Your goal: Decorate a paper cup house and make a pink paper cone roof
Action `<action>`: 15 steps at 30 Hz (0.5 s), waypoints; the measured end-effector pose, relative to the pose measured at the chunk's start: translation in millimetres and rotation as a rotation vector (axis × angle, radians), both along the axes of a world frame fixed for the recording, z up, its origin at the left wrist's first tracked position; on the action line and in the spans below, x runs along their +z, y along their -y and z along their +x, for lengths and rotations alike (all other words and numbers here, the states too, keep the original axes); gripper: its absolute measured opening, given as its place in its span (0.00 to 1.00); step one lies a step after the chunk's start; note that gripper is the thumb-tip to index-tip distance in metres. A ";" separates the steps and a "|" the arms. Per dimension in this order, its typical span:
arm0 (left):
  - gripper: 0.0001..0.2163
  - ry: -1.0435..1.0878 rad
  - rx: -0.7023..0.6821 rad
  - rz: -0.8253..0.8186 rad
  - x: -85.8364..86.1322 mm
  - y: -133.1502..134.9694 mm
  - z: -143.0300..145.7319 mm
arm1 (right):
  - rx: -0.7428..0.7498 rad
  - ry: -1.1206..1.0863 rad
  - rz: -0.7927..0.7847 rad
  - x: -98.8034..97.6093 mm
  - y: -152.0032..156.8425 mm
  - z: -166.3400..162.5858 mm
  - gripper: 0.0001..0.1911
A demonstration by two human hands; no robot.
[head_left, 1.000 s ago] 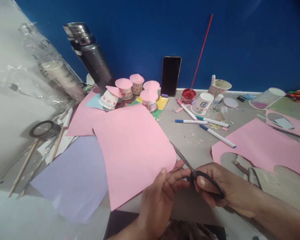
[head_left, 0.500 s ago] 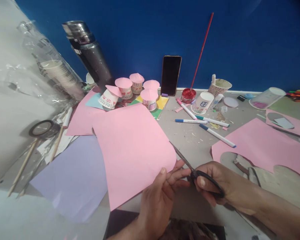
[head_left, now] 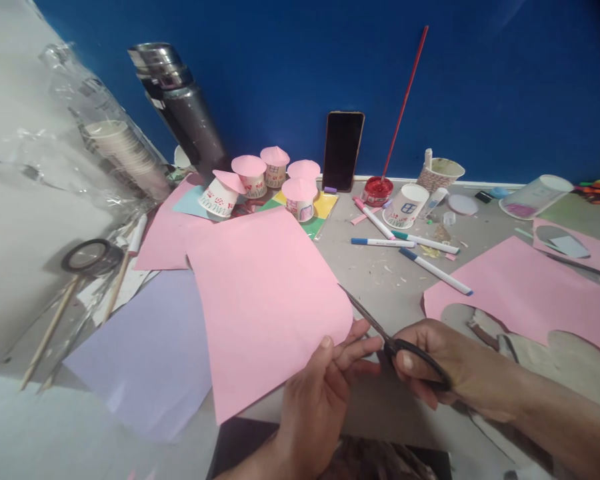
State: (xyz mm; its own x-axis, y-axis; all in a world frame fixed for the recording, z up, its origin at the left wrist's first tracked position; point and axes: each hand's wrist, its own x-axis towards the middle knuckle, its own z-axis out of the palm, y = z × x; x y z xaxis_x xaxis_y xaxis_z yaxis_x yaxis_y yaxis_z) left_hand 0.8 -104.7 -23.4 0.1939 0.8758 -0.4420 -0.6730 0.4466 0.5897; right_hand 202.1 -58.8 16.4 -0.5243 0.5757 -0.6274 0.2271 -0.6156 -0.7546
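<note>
A large pink paper sheet [head_left: 260, 307] slants across the middle of the table. My left hand [head_left: 320, 393] grips its lower right part, thumb on top and fingers beneath. In my right hand [head_left: 430, 367] is a pair of scissors [head_left: 375, 323] with black handles. The blades look closed or nearly so, their tip touching the sheet's right edge. That edge curves round near my left fingertips. Below and left of the sheet lies a lilac paper sheet [head_left: 145, 360]. On the right rests another pink sheet [head_left: 510, 280] with rounded pieces cut out.
Behind the sheet stand several paper cups with pink cone roofs [head_left: 250, 175]. A dark flask [head_left: 185, 107], an upright phone [head_left: 343, 150], a red paint jar [head_left: 377, 191], a drawn-on cup [head_left: 406, 205] and loose markers [head_left: 435, 271] lie around. Black tape [head_left: 87, 255] sits at left.
The pink sheet's lower left corner has shifted slightly left and down. My right hand and the scissors have moved very slightly; both grips are the same.
</note>
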 end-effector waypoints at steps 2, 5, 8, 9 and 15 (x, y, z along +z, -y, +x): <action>0.18 -0.012 0.002 0.009 0.0 0.6 0.4 | 0.018 0.020 0.000 0.4 -1.6 1.0 0.37; 0.18 -0.001 0.015 -0.015 1.9 0.0 1.1 | 0.037 0.039 -0.009 0.6 -3.8 2.7 0.37; 0.17 0.030 0.024 -0.037 3.8 -0.6 1.2 | 0.045 0.036 -0.006 1.0 -6.1 3.4 0.37; 0.17 0.039 0.023 -0.039 4.1 -0.5 1.2 | 0.049 0.032 -0.005 1.3 -7.0 3.4 0.37; 0.17 0.040 0.029 -0.068 5.8 0.7 1.4 | 0.056 0.032 -0.013 3.5 -12.9 1.7 0.38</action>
State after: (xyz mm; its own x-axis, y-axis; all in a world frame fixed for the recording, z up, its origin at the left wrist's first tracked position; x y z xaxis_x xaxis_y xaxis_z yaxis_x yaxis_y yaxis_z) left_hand 2.2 -105.5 -17.7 0.1878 0.8496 -0.4929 -0.7088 0.4646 0.5307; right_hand 203.8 -45.9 19.9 -0.5348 0.5377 -0.6518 0.2858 -0.6108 -0.7384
